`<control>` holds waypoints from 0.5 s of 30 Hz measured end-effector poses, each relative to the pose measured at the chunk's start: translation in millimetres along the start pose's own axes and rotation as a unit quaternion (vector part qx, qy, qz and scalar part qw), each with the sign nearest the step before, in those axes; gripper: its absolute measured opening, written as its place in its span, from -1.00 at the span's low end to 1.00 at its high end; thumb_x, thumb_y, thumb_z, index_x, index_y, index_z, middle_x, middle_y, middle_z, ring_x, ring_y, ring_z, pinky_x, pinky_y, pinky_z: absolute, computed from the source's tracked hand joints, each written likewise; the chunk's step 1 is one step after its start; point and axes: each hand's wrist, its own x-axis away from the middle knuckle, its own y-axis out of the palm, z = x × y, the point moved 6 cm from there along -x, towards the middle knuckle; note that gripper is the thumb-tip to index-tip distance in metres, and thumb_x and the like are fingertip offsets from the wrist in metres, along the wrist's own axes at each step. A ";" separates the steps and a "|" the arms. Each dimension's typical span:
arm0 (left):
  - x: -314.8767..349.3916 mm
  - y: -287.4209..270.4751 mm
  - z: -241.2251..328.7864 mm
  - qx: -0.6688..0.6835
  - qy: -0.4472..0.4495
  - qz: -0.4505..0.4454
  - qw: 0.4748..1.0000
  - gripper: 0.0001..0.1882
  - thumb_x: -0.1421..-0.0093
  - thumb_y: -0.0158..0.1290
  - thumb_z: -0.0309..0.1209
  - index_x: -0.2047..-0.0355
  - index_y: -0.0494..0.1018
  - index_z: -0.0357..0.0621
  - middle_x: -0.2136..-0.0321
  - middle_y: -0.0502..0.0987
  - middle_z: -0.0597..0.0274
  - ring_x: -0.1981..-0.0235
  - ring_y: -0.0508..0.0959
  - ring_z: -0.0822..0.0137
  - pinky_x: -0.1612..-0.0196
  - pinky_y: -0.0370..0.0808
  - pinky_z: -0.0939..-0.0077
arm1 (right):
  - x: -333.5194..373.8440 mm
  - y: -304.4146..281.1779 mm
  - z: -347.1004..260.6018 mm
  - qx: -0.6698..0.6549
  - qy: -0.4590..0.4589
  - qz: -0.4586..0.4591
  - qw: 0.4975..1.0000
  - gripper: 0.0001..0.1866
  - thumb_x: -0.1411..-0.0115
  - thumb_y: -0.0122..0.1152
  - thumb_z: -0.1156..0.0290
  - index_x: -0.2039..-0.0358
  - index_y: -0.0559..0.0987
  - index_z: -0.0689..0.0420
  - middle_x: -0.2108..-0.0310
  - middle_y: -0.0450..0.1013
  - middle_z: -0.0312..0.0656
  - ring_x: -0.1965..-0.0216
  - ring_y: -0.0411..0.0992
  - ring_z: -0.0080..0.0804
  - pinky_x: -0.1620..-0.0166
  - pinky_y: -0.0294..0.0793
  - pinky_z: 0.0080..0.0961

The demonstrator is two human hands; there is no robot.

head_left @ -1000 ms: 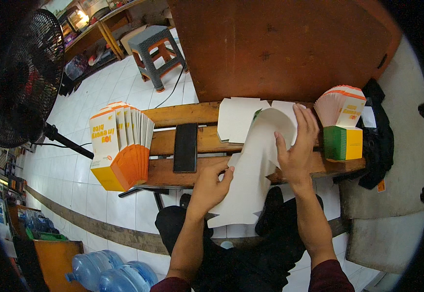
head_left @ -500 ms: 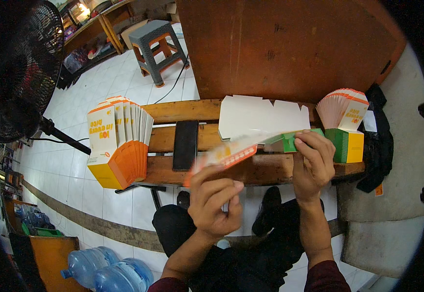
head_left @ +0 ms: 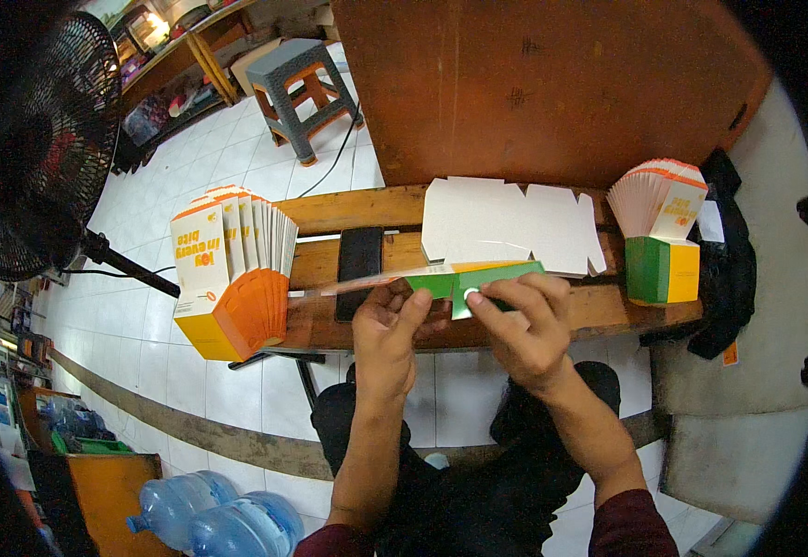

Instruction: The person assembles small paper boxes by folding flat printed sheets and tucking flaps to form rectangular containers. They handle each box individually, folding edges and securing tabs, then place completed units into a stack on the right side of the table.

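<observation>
Above the near edge of the wooden bench I hold a thin printed carton [head_left: 501, 275], white with green end flaps, turned nearly edge-on. My left hand [head_left: 387, 339] is closed on its middle, thumb on a green flap and fingers underneath. At the right end, my right hand [head_left: 529, 330] pinches a green flap that hangs down; a small white spot shows by the fingertips. The carton's left end is blurred. Behind it lies a stack of flat white carton blanks [head_left: 478, 218], cut with notched edges.
Fanned folded cartons with orange bases [head_left: 246, 311] stand on the bench's left; others with green bases [head_left: 647, 269] stand right. A black phone [head_left: 360, 265] lies between. Around are a fan [head_left: 46, 148], a grey stool [head_left: 297, 84], blue water bottles [head_left: 237, 524] and a black cloth [head_left: 724, 260].
The carton has swung to a flatter angle and shifted left. My left hand has moved up to its green flaps; my right hand has moved left and lower along with the green end.
</observation>
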 end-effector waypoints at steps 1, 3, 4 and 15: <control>0.6 -1.0 1.0 -0.015 -0.002 -0.001 1.000 -0.65 -0.24 0.16 -0.45 0.00 0.41 -0.31 0.14 0.57 0.10 0.21 0.63 0.29 0.26 0.66 0.45 | 1.0 1.0 3.3 -0.014 0.009 0.003 1.000 -0.62 0.16 0.30 0.46 0.22 0.68 0.01 0.23 0.53 -0.29 0.22 0.37 -0.29 0.17 0.36 -0.36; 1.5 -3.2 4.0 -0.020 0.028 0.008 0.999 -0.67 -0.23 0.16 -0.47 0.02 0.43 -0.30 0.16 0.57 0.09 0.24 0.64 0.28 0.26 0.65 0.46 | 2.1 -3.1 9.6 -0.016 0.010 0.025 1.000 -0.63 0.14 0.31 0.47 0.22 0.67 0.03 0.25 0.53 -0.28 0.25 0.36 -0.30 0.20 0.38 -0.38; -1.7 -3.3 -0.8 -0.104 -0.008 -0.006 0.995 -0.63 -0.27 0.10 -0.35 -0.03 0.39 -0.23 0.13 0.56 0.05 0.20 0.63 0.18 0.22 0.65 0.26 | 2.6 -6.3 10.6 -0.010 0.005 0.034 0.999 -0.63 0.14 0.31 0.48 0.22 0.67 0.04 0.25 0.53 -0.28 0.25 0.36 -0.31 0.21 0.38 -0.37; -0.4 -15.7 -4.6 -0.074 0.095 0.005 0.993 -0.57 -0.26 0.14 -0.41 -0.13 0.36 -0.14 0.01 0.50 0.16 0.06 0.57 0.28 0.16 0.62 0.36 | 0.1 -3.5 6.9 -0.085 0.003 0.037 0.996 -0.78 0.08 0.34 0.50 0.34 0.66 0.16 0.28 0.53 -0.21 0.29 0.42 -0.31 0.26 0.41 -0.38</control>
